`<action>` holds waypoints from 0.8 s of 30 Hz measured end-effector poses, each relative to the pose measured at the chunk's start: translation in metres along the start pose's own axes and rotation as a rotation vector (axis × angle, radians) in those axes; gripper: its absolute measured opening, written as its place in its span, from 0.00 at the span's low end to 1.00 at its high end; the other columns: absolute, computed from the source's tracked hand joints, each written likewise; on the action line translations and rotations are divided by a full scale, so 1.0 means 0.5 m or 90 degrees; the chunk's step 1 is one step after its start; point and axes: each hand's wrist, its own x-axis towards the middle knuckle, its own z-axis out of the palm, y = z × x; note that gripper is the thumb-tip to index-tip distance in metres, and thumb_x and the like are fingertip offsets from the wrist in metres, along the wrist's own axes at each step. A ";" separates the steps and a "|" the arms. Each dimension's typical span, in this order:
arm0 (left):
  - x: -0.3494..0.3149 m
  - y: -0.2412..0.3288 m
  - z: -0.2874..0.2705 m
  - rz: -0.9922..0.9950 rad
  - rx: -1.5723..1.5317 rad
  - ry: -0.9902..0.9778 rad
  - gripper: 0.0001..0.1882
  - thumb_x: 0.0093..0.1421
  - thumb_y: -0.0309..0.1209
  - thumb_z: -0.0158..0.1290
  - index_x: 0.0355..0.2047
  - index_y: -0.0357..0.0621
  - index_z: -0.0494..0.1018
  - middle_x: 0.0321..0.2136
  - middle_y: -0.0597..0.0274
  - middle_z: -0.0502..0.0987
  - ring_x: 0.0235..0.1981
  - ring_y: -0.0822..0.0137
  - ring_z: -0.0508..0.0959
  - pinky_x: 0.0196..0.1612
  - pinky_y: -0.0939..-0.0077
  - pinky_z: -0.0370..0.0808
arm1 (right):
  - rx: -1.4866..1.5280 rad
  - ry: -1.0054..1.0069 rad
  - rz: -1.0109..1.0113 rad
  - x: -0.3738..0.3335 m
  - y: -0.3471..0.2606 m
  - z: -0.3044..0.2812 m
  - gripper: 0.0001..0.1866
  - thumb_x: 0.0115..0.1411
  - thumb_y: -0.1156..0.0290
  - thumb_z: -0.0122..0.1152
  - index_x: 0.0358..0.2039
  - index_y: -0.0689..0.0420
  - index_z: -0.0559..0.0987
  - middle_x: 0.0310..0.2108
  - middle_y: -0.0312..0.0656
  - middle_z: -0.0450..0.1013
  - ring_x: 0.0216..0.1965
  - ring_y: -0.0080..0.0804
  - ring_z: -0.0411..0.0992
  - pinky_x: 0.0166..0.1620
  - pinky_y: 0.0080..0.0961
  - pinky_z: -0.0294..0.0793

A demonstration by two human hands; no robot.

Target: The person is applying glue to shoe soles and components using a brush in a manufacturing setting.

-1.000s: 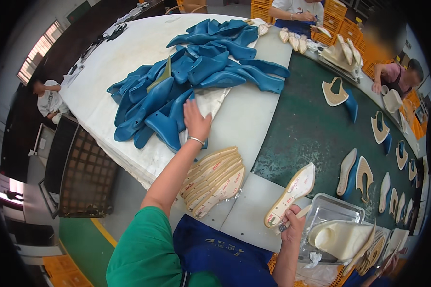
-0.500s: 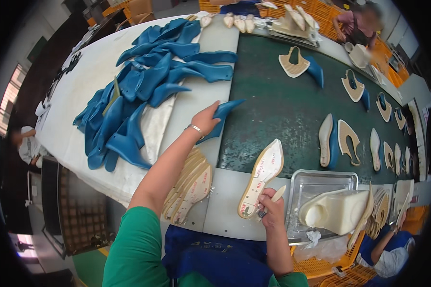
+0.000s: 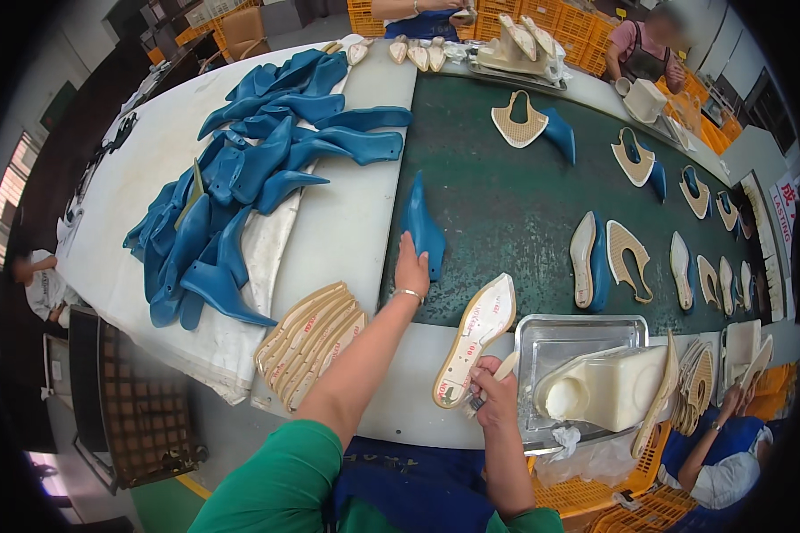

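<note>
A blue shoe last [image 3: 423, 222] lies on the left edge of the green belt, toe pointing away from me. My left hand [image 3: 409, 265] is at its near end, fingers closed against it. Over the near edge of the worktop, my right hand [image 3: 496, 389] grips a pale insole [image 3: 478, 333] by its side, its pointed end up and away. In the same hand is a brush with a pale handle [image 3: 507, 365]; its bristles are partly hidden. A fanned stack of insoles [image 3: 307, 333] lies left of my left forearm. Farther left is a heap of blue lasts [image 3: 262, 160].
A metal tray [image 3: 529, 333] with a cream plastic container [image 3: 627, 382] stands right of my right hand. Insoles, woven uppers [image 3: 629, 258] and lasts lie along the green belt [image 3: 489, 213]. Co-workers [image 3: 653, 53] are at the far side and right. Yellow crates [image 3: 587, 493] stand below the worktop.
My left hand has moved right with the blue last, which now lies on the belt and is turned toe away. The right hand still holds the insole and brush. My view has shifted slightly.
</note>
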 end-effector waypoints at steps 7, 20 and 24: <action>-0.041 -0.002 -0.024 -0.009 -0.015 -0.040 0.34 0.67 0.32 0.46 0.69 0.37 0.47 0.68 0.43 0.53 0.70 0.51 0.54 0.69 0.68 0.53 | -0.173 0.007 -0.117 0.028 -0.051 0.040 0.06 0.55 0.74 0.64 0.33 0.59 0.78 0.23 0.29 0.71 0.22 0.14 0.64 0.26 0.14 0.60; -0.261 0.095 -0.276 -0.020 -0.356 -0.058 0.29 0.69 0.27 0.41 0.69 0.36 0.49 0.66 0.46 0.57 0.67 0.56 0.59 0.68 0.66 0.55 | -0.811 0.083 -0.385 0.361 -0.054 0.266 0.10 0.48 0.66 0.61 0.28 0.59 0.79 0.30 0.53 0.78 0.35 0.56 0.76 0.40 0.49 0.75; -0.350 0.053 -0.330 -0.004 -0.340 -0.105 0.29 0.68 0.24 0.41 0.69 0.36 0.49 0.67 0.47 0.56 0.67 0.56 0.60 0.67 0.65 0.57 | -0.917 0.055 -0.337 0.407 -0.013 0.320 0.08 0.50 0.72 0.60 0.30 0.62 0.77 0.30 0.55 0.78 0.35 0.56 0.78 0.39 0.47 0.77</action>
